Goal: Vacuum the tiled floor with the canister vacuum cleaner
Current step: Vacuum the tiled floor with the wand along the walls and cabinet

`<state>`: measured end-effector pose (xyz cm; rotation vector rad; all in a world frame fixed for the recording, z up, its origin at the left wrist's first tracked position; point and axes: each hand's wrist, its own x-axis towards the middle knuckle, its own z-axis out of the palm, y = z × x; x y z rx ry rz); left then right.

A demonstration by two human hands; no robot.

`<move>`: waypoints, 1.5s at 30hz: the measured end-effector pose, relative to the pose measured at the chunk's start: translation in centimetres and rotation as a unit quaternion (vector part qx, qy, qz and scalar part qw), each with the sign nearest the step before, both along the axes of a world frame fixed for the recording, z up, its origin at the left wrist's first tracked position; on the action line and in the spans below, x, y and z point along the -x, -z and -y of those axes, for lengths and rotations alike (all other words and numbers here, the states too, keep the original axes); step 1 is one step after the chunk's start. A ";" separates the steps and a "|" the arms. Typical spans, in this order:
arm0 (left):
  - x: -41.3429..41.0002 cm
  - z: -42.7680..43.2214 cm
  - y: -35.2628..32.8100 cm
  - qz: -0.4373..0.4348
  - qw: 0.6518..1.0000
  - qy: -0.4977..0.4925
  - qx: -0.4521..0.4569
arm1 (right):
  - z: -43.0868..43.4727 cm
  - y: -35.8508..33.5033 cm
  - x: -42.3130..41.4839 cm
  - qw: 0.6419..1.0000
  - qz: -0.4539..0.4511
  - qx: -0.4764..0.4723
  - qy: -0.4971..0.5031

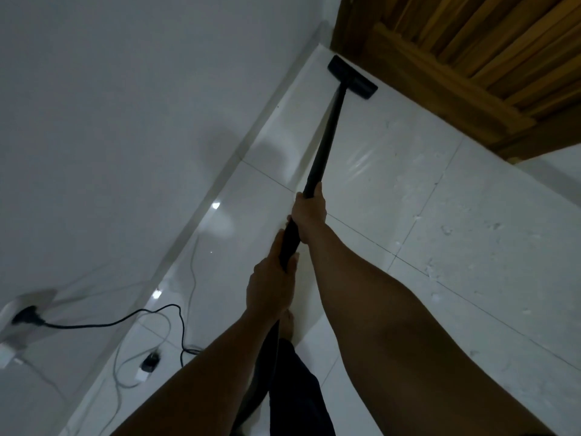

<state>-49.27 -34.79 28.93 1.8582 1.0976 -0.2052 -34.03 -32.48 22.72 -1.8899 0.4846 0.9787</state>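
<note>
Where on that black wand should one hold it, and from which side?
On the upper stretch of the wand, as both hands do: right hand ahead, left hand behind. Come from above, fingers wrapped round. It is a slim straight tube slanting down to the head, so two spaced grips should steer it.

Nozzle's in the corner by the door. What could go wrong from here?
1. With the left hand and right hand driving the wand, the nozzle sits right by the wooden door; a further push may knock the wood.
2. The black cord loops across the floor toward the legs; a step back might snag it and tug the plug.
3. A small adapter lies loose; the nozzle could catch it.
</note>
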 end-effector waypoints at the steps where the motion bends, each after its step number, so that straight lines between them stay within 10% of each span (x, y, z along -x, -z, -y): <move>1: 0.6 -0.1 0.1 -0.007 1.000 0.012 -0.002 | 0.3 0.0 0.5 1.000 0.001 0.006 -0.005; 45: 60.5 32.2 -12.1 0.095 0.981 0.163 0.039 | 39.1 -14.0 59.9 0.997 0.072 -0.023 0.033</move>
